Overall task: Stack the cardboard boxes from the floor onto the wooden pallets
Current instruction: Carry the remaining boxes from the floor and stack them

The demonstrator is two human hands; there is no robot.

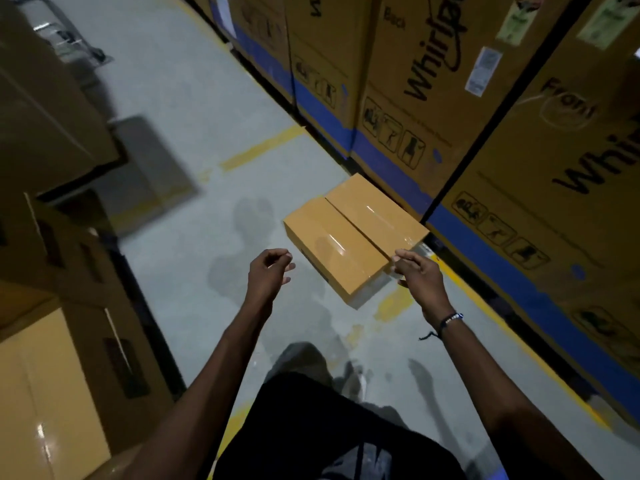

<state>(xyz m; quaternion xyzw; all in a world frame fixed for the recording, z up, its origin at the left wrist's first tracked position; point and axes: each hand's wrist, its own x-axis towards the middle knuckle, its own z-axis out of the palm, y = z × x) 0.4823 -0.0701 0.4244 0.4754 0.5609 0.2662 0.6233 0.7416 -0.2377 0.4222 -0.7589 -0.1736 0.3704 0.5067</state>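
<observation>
1. The cardboard box point(353, 237) lies on the grey floor point(194, 109) at centre frame, just beside the tall cartons point(519, 140) on the right.
2. Both arms reach toward it, likely to grasp opposite sides.
3. The left hand point(268, 271), fingers loosely curled, holds nothing.
4. The right hand point(417, 271) hovers at the near right corner, fingers slightly bent; contact is unclear.

Brown cardboard box point(349, 237) sealed with glossy clear tape lies on smooth, matt grey concrete floor point(194, 109).
</observation>
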